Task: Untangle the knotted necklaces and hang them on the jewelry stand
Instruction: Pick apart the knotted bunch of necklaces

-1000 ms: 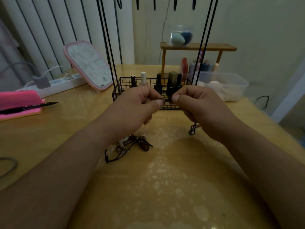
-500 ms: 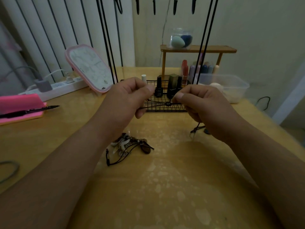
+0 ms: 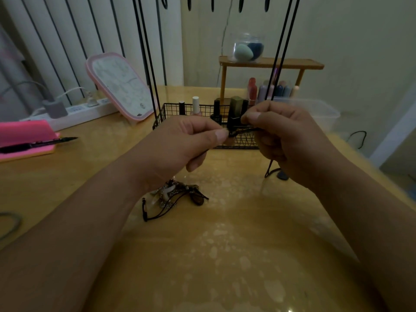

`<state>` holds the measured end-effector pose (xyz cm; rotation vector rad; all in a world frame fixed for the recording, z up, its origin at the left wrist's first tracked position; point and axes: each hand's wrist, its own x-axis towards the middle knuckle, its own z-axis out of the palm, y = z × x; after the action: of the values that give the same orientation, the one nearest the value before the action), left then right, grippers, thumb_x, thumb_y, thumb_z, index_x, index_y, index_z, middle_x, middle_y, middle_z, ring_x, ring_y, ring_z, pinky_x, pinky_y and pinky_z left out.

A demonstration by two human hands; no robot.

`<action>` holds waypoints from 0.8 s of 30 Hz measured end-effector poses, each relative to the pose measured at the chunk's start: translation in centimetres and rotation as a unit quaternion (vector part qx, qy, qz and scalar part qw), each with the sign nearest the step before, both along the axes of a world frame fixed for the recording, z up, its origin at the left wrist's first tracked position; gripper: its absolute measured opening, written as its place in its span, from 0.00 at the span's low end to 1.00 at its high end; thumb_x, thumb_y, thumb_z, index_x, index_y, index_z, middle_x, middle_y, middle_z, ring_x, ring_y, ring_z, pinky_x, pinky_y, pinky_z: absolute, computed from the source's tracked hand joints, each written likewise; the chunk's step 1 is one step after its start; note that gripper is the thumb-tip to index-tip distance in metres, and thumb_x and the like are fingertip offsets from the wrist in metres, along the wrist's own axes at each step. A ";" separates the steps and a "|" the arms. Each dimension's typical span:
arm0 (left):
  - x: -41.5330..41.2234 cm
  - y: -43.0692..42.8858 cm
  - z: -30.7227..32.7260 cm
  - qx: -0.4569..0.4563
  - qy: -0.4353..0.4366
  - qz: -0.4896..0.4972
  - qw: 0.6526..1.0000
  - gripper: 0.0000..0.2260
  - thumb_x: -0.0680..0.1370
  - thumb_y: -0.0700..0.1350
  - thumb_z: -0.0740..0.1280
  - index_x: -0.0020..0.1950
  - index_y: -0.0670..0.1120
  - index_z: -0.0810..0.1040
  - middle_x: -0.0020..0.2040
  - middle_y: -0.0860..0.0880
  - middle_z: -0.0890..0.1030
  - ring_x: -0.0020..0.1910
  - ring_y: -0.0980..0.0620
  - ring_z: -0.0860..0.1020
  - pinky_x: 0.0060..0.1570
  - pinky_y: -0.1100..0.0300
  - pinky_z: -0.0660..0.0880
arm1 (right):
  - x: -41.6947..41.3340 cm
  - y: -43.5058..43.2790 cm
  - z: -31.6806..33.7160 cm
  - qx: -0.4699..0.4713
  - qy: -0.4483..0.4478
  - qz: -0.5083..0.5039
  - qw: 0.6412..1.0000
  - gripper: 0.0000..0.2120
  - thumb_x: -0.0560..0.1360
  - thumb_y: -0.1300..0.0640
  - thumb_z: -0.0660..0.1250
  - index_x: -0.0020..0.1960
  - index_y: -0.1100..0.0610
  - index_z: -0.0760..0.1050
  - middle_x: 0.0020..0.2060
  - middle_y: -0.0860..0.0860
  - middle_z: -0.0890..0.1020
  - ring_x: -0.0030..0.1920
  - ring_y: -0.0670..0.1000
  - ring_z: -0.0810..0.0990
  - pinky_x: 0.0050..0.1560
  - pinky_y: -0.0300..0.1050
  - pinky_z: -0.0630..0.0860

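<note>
A glossy yellow wooden table top [image 3: 225, 255] fills the view in a dim room, with a pale wall and vertical blinds behind.

Both hands are up over the middle of the table. The left hand [image 3: 184, 145] is curled, its thumb [image 3: 219, 134] pressed to the forefinger and pinching one end of a thin black cord necklace [image 3: 242, 131]. The right hand [image 3: 286, 134] is curled too, its thumb [image 3: 253, 115] clamped on the same cord, just beside the left. A short stretch runs between them. Below the right hand the cord drops to the table, and a dark pendant [image 3: 282, 175] lies there.

Under the left wrist a tangled pile of cords, chains and pendants [image 3: 173, 197] sits on the table.

On to the containers. Towards the far edge stands the black wire basket [image 3: 245, 141] of the black metal jewelry stand [image 3: 148, 52], holding nail polish bottles: one white-capped [image 3: 195, 104], one with a dark gold cap [image 3: 236, 109]. Behind it, a small wooden shelf [image 3: 270, 63] carries a clear glass jar [image 3: 247, 39] with a teal makeup sponge [image 3: 242, 51] and a blue one [image 3: 257, 48]. A clear plastic box [image 3: 324, 113] sits by the right edge; I cannot tell what is in it.

At the left edge, a black pen [image 3: 40, 143] lies on a pink case [image 3: 24, 134].
</note>
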<state>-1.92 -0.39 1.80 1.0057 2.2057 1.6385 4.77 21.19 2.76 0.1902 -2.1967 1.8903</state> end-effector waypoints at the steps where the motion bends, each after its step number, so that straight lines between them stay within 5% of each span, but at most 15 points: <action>1: -0.1 0.0 -0.1 0.007 -0.007 -0.004 1.000 0.09 0.83 0.48 0.67 0.46 0.50 0.84 0.26 0.46 0.72 0.28 0.50 0.69 0.56 0.55 0.72 | 0.0 0.1 -0.1 0.008 -0.001 -0.007 1.000 0.06 0.83 0.60 0.64 0.50 0.58 0.80 0.30 0.49 0.73 0.29 0.47 0.67 0.28 0.39 0.63; 7: -0.3 0.1 -0.1 0.051 -0.034 -0.002 0.998 0.09 0.83 0.45 0.66 0.47 0.45 0.84 0.26 0.53 0.68 0.28 0.50 0.69 0.45 0.51 0.73 | -0.3 -0.3 -0.5 0.126 0.031 -0.065 0.989 0.05 0.81 0.57 0.68 0.55 0.51 0.81 0.48 0.45 0.84 0.49 0.42 0.82 0.48 0.37 0.74; 14: 0.0 0.3 -0.1 0.026 0.006 0.025 0.999 0.10 0.83 0.44 0.67 0.42 0.48 0.80 0.25 0.54 0.70 0.30 0.48 0.73 0.58 0.50 0.73 | 0.2 -1.0 -0.4 0.164 0.034 -0.012 0.986 0.04 0.82 0.55 0.68 0.52 0.53 0.81 0.40 0.47 0.82 0.41 0.46 0.80 0.42 0.42 0.75; 20: -0.2 0.4 -0.4 0.021 0.039 0.044 0.998 0.08 0.82 0.44 0.69 0.44 0.44 0.79 0.29 0.48 0.73 0.29 0.50 0.72 0.39 0.50 0.74 | 0.2 -0.9 -0.4 0.192 0.034 -0.023 0.981 0.05 0.82 0.53 0.67 0.51 0.51 0.82 0.41 0.47 0.84 0.41 0.44 0.82 0.41 0.38 0.77; 24: -0.2 0.3 -0.5 0.008 0.065 0.037 0.997 0.08 0.82 0.44 0.70 0.43 0.44 0.80 0.30 0.47 0.75 0.28 0.49 0.72 0.41 0.42 0.77 | 0.3 -1.0 -0.6 0.218 0.031 -0.016 0.975 0.05 0.82 0.52 0.67 0.51 0.51 0.82 0.42 0.45 0.84 0.40 0.42 0.81 0.39 0.34 0.77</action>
<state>-2.09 -0.04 1.34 1.0751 2.3437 1.6696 5.05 20.20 2.20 0.2824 -2.5239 1.3407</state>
